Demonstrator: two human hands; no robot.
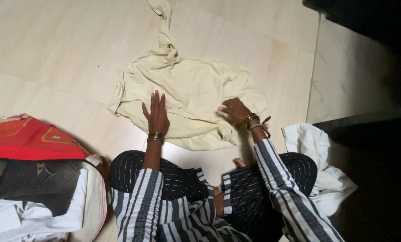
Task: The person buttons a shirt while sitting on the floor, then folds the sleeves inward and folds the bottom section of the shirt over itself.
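Observation:
A pale yellow garment [196, 89] lies spread and crumpled on the tiled floor in front of me, one twisted strip of it running away toward the top. My left hand [155, 114] lies flat on its near left part, fingers stretched out and apart. My right hand [234, 111] rests on the near right part with fingers curled into the cloth, pinching a fold. Both wrists wear golden bangles. My crossed legs in black striped cloth fill the bottom of the view.
A folded red cloth [28, 139] lies on a stack of dark and white clothes [34, 192] at the lower left. A white garment [319, 161] lies crumpled at my right knee. A dark raised ledge [375, 134] runs along the right.

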